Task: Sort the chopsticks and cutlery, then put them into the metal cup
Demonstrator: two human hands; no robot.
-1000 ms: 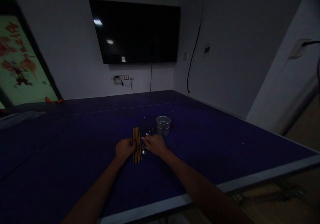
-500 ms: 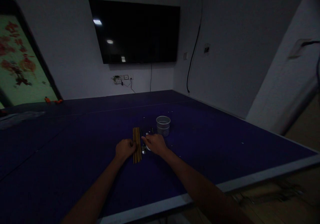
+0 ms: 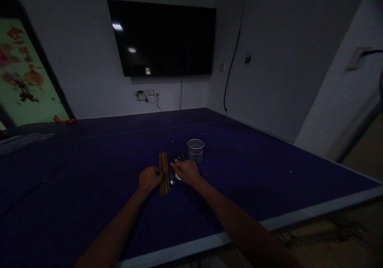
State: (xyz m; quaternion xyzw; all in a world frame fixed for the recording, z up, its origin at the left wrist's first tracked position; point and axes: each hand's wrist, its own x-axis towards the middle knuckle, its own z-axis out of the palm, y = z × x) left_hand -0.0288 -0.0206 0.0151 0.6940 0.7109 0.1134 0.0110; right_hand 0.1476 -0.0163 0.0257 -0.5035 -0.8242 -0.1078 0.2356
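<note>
A row of chopsticks (image 3: 164,184) lies lengthwise on the dark blue tabletop, side by side. My left hand (image 3: 149,178) is closed at their left side, thumb and fingertips pressed against the outer sticks. Just right of them rests a metal spoon (image 3: 172,180), its shiny bowl toward me. My right hand (image 3: 189,172) is curled over a white spoon-like utensil (image 3: 178,176), which shows on either side of the fingers; the fingertips are partly hidden. Behind that hand stands a grey metal cup (image 3: 196,150) with holes low in its wall, upright. A dark handle (image 3: 182,156) shows beside it.
The blue table (image 3: 254,172) has a pale front edge (image 3: 185,249). Small white specks lie around the cup. Clear plastic sheeting (image 3: 24,141) and orange objects (image 3: 61,120) are at the far left. A television (image 3: 167,38) hangs on the wall; a black cable (image 3: 233,60) dangles at the corner.
Almost nothing differs. The view has shifted very slightly; both hands, the chopsticks and the cup keep their places.
</note>
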